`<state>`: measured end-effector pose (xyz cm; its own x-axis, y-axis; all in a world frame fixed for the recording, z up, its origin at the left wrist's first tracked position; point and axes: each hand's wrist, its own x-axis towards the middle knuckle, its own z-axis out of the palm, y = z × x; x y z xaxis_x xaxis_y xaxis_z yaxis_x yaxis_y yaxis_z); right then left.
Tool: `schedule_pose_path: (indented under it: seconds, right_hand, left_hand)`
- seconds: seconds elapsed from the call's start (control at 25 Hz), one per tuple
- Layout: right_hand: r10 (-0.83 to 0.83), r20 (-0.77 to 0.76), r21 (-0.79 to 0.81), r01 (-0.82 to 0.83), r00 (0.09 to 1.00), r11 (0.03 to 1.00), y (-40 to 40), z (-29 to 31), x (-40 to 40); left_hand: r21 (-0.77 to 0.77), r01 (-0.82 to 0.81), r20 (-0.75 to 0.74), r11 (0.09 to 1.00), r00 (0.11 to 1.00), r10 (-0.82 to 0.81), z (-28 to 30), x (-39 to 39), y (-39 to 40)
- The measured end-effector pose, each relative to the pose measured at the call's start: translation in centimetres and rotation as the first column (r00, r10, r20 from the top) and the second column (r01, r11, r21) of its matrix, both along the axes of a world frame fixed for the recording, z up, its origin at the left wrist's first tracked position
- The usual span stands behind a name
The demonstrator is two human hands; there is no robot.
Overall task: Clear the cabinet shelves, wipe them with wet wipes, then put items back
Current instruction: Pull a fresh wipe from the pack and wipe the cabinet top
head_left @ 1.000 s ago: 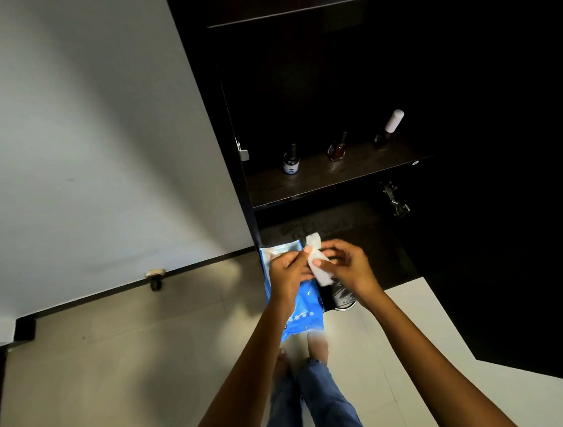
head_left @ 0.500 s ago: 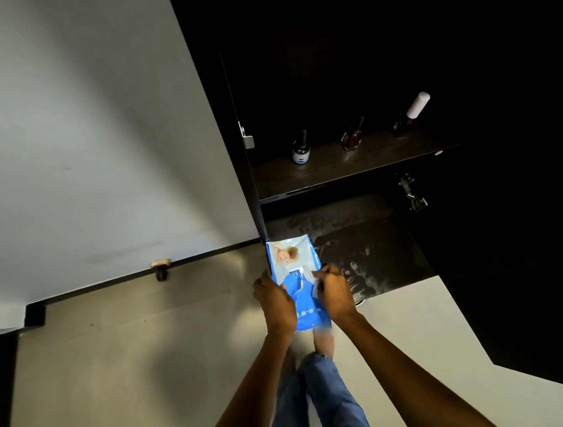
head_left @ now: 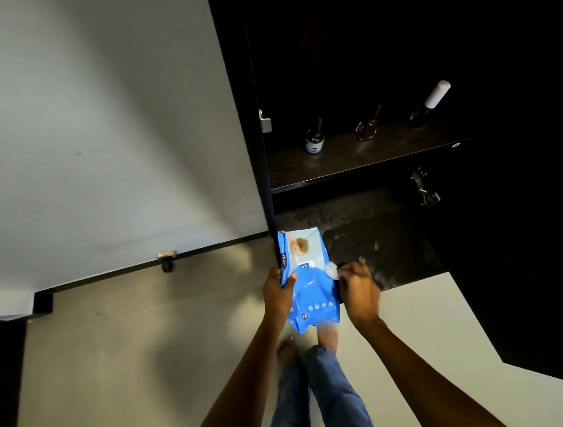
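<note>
1. Head view: a blue pack of wet wipes (head_left: 309, 283) is held upright in front of the open dark cabinet (head_left: 396, 63), over the pale floor (head_left: 119, 365), between the two hands.
2. The left hand (head_left: 277, 294) is curled around the pack's left edge, thumb on the front face, fingers behind it.
3. The right hand (head_left: 359, 289) is at the pack's right edge, fingers folded in and pinched on a small white wipe (head_left: 331, 270) that shows at the fingertips, touching the pack's front near its opening.
4. The pack's top end reaches the front of the bottom shelf (head_left: 371, 241), which looks smeared and dusty; whether it touches the shelf cannot be told.
5. On the shelf above (head_left: 352, 158) stand three small bottles, well apart from the hands: a dark bottle with a pale label (head_left: 314, 137), a reddish bottle (head_left: 368, 127), and a tilted bottle with a white cap (head_left: 430, 102).
6. A metal hinge (head_left: 422, 187) sits on the cabinet's right side, and a doorstop (head_left: 166, 260) pokes from the skirting on the left.
7. Compared with a second ago, the white wipe shows far less: then it stood well up out of the hands, now only a small bit peeks out at the right fingertips.
8. The pack now shows much more of its printed front, and both hands sit lower on it, against its sides.
</note>
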<state>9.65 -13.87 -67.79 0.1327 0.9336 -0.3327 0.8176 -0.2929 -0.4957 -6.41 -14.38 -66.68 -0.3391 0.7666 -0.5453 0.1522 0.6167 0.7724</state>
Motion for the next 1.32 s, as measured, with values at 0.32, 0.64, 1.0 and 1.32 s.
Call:
schedule_pose_path:
  seconds: [0.32,0.64,1.0,1.32]
  right_hand:
    - [0.407,0.103,0.182,-0.419,0.908,0.889,-7.0,-1.8,-3.1]
    - [0.395,0.201,0.075,-0.416,0.896,0.906,-4.5,-3.1,0.1]
    - [0.685,0.172,0.146,-0.706,0.708,0.693,-1.6,-3.8,-4.5]
    - [0.608,0.183,0.143,-0.633,0.772,0.761,-8.1,-4.5,-1.6]
  left_hand:
    - [0.138,-0.129,-0.056,0.982,0.989,0.138,0.9,-7.9,-5.3]
    - [0.098,-0.205,0.112,0.974,0.975,0.194,1.9,-8.6,-5.7]
    - [0.087,-0.177,0.218,0.980,0.964,0.154,1.8,-8.9,-5.3]
    - [0.072,-0.165,0.260,0.984,0.955,0.141,1.8,-9.3,-5.6]
